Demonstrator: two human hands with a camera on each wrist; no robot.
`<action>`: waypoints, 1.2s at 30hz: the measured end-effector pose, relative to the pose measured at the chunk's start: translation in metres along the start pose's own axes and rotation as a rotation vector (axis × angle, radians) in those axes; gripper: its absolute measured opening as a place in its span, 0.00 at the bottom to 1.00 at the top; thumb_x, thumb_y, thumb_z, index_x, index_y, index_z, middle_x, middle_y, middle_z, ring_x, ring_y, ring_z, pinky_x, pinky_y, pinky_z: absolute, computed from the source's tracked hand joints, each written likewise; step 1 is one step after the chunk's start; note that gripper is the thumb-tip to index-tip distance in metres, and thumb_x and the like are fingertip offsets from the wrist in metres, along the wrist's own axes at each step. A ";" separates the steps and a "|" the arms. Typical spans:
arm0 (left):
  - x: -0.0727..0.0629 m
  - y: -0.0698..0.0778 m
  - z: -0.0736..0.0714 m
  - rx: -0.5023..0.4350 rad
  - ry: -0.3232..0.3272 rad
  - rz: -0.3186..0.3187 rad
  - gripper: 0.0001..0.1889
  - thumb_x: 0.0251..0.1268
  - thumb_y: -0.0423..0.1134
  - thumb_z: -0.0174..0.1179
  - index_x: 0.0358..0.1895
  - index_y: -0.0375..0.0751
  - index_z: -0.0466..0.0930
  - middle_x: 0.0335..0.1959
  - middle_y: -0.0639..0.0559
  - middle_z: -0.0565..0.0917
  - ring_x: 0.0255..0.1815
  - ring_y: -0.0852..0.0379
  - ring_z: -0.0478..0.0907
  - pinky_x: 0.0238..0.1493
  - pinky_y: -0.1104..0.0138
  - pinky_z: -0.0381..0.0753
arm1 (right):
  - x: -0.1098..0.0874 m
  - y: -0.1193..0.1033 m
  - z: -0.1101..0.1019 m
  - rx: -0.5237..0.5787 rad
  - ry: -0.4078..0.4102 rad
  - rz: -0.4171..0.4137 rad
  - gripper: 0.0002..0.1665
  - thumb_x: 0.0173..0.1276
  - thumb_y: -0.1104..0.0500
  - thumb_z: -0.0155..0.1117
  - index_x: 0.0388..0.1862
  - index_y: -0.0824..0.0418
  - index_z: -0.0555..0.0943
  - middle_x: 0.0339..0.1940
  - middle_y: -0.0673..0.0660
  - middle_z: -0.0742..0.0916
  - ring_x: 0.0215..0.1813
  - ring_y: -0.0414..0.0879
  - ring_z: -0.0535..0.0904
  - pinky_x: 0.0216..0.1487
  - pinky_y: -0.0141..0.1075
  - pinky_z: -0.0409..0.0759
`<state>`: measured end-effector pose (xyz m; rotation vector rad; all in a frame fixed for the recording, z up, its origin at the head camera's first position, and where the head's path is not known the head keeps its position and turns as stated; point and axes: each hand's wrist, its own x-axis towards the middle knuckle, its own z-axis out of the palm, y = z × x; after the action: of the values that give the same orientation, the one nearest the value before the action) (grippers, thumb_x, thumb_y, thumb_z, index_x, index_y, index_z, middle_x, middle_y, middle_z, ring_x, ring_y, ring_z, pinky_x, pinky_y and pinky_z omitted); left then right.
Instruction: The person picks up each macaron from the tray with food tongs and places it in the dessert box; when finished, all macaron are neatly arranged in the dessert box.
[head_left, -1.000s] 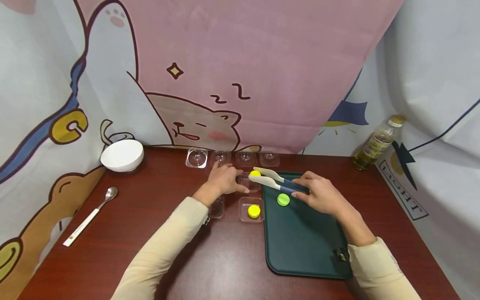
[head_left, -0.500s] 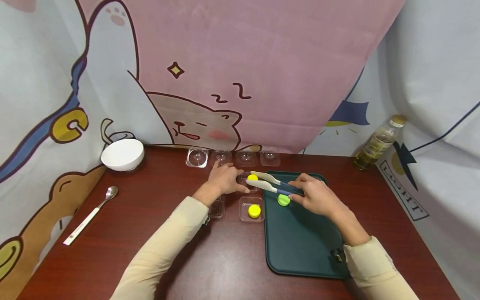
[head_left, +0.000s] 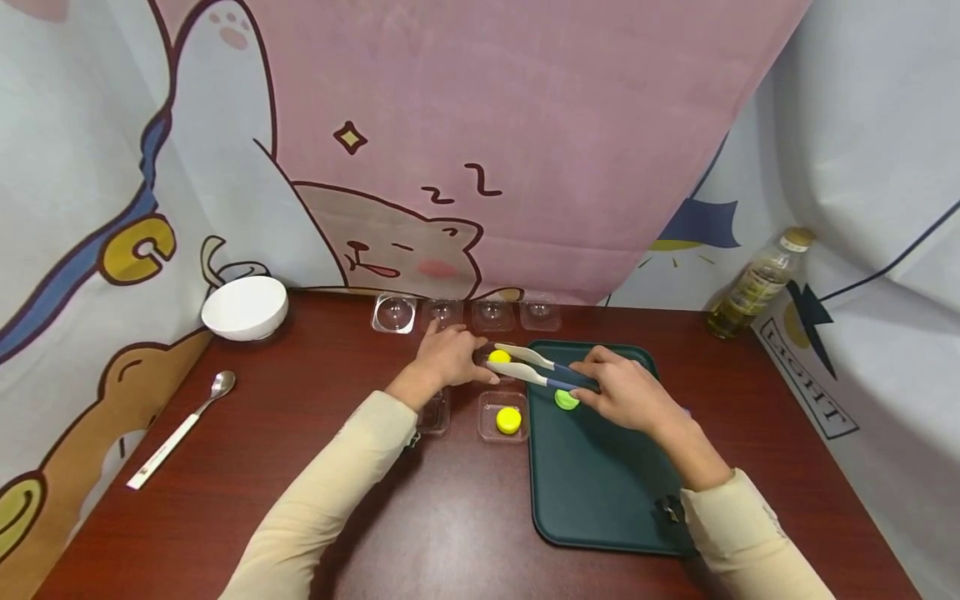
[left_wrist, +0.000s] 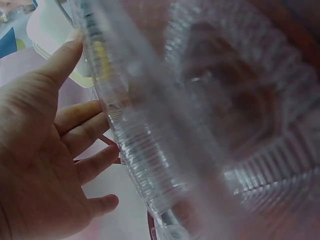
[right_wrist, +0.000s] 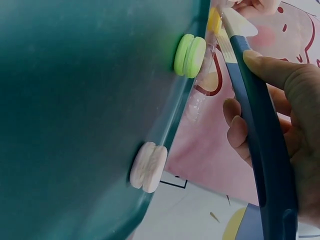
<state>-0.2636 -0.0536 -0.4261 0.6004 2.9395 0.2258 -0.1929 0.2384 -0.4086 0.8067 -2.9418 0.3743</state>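
My right hand (head_left: 628, 390) holds blue-handled tongs (head_left: 570, 373) with cream tips. Between those tips sits a yellow macaron (head_left: 498, 357), low over a clear plastic box largely covered by the tongs and left hand. My left hand (head_left: 448, 357) is at that box's left side, thumb and fingers spread; in the left wrist view the fingertips touch ribbed clear plastic (left_wrist: 140, 160). A second yellow macaron (head_left: 508, 420) lies in the nearer box (head_left: 487, 435). On the dark green tray (head_left: 607, 500) are a green macaron (right_wrist: 190, 56) and a pale pink macaron (right_wrist: 148, 167).
Several clear domed lids (head_left: 492, 315) line the back edge. Another clear box (head_left: 435, 415) is partly behind the left sleeve. A white bowl (head_left: 245, 308) and a spoon (head_left: 180, 433) lie at left. An oil bottle (head_left: 757, 287) stands at the back right.
The right hand has moved the tongs and yellow macaron left and slightly down, farther over the box beside the left hand. The left hand has stayed in place.
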 end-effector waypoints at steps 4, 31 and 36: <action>0.000 0.000 0.001 0.011 0.003 0.000 0.41 0.51 0.72 0.68 0.69 0.57 0.78 0.66 0.56 0.82 0.76 0.50 0.68 0.80 0.41 0.49 | 0.001 -0.002 0.000 -0.013 -0.006 0.004 0.27 0.66 0.52 0.73 0.60 0.64 0.84 0.49 0.58 0.84 0.29 0.36 0.73 0.29 0.30 0.73; 0.000 0.002 -0.002 0.000 -0.016 -0.017 0.43 0.51 0.71 0.69 0.70 0.55 0.76 0.68 0.56 0.80 0.78 0.50 0.65 0.81 0.41 0.47 | -0.013 0.001 -0.008 -0.021 0.019 0.051 0.27 0.65 0.50 0.74 0.59 0.62 0.84 0.48 0.58 0.85 0.38 0.43 0.81 0.34 0.36 0.79; -0.003 0.002 -0.004 -0.006 -0.029 -0.030 0.43 0.52 0.71 0.68 0.70 0.55 0.76 0.68 0.55 0.80 0.79 0.49 0.64 0.82 0.42 0.46 | -0.026 0.009 -0.017 -0.011 0.044 0.052 0.25 0.65 0.51 0.74 0.58 0.61 0.85 0.46 0.56 0.85 0.36 0.42 0.80 0.32 0.35 0.77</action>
<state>-0.2608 -0.0530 -0.4211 0.5543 2.9164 0.2207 -0.1751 0.2632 -0.3972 0.7121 -2.9259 0.3733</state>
